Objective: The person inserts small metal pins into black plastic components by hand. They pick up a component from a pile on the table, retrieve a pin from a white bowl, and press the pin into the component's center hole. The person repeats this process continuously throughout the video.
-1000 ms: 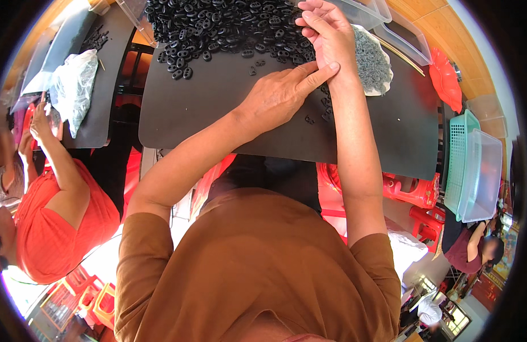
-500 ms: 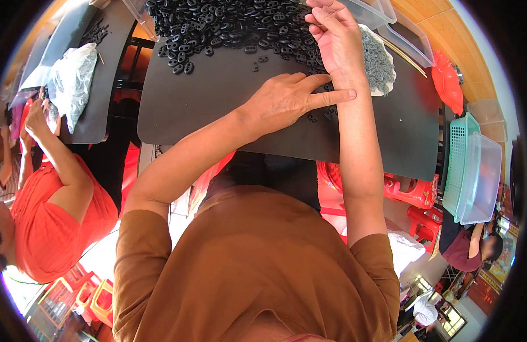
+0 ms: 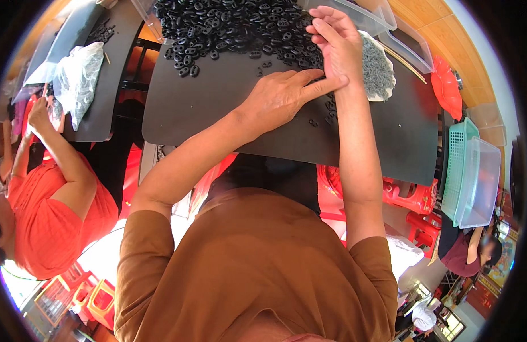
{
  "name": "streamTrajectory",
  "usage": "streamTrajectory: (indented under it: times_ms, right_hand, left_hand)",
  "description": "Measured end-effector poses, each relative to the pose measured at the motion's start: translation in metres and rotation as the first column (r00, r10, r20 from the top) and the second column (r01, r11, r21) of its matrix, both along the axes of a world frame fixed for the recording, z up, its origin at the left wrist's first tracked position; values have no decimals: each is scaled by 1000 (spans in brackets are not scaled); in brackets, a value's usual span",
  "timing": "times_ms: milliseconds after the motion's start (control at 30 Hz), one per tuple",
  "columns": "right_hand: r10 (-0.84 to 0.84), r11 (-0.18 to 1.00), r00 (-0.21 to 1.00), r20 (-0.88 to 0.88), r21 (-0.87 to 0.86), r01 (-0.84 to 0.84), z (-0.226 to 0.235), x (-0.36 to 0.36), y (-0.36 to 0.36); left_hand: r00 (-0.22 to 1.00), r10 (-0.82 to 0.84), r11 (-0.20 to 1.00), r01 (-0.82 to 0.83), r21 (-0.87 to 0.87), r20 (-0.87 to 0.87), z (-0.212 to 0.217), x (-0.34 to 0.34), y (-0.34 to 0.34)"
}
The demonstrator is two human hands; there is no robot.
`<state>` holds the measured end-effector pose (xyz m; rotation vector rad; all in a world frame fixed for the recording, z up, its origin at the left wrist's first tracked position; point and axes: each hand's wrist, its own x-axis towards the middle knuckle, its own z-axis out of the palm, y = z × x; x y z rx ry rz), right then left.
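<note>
My left hand (image 3: 278,102) lies low over the dark table, back up. Its thumb stretches out against the inside of my right wrist, and its fingers point toward the same wrist, where some tips are hidden. My right hand (image 3: 340,51) is raised palm up with loosely bent fingers, and nothing shows in it. Beyond both hands spreads a large heap of small black oval pieces with holes (image 3: 235,28). A few loose black pieces (image 3: 331,108) lie beside my right wrist. Right of that hand, a white-rimmed container (image 3: 392,80) holds many small grey pieces (image 3: 376,68).
Clear plastic bins (image 3: 409,48) and thin sticks (image 3: 409,67) lie at the far right. A red scalloped dish (image 3: 446,85) and a green basket (image 3: 460,171) stand at the right. On the left, a person in red (image 3: 64,211) works at another table with a plastic bag (image 3: 78,80).
My right hand has drawn slightly nearer to me. My left thumb has slid along my right wrist toward the base of the palm. The view has shifted a little.
</note>
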<state>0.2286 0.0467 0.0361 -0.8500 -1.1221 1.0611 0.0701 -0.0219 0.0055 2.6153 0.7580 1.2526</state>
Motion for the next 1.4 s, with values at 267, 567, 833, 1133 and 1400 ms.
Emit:
streamTrajectory:
  times_ms: [267,567,833,1133,1400]
  right_hand:
    - [-293,955,146,945,281,98,24,73,-26]
    - [-151,981,-36,988,154,115,11,96,-18]
    - [-251,965,68,966,245,92,15,99,-20]
    - [-288,947,406,867,194,258,6,98,-19]
    - [-147,976,776,614,-36,213,7,92,-11]
  left_hand:
    - [972,215,959,-228,-169,-94,13,-85,10]
    - [978,141,951,-176,-256,-152,-1,-66,32]
    - [976,112,954,-158,-256,-186,6,-69,36]
    - [948,138,957,-202,-207,-287,8,-66,35]
    - [991,73,946,-106,-307,-115,5,-61,41]
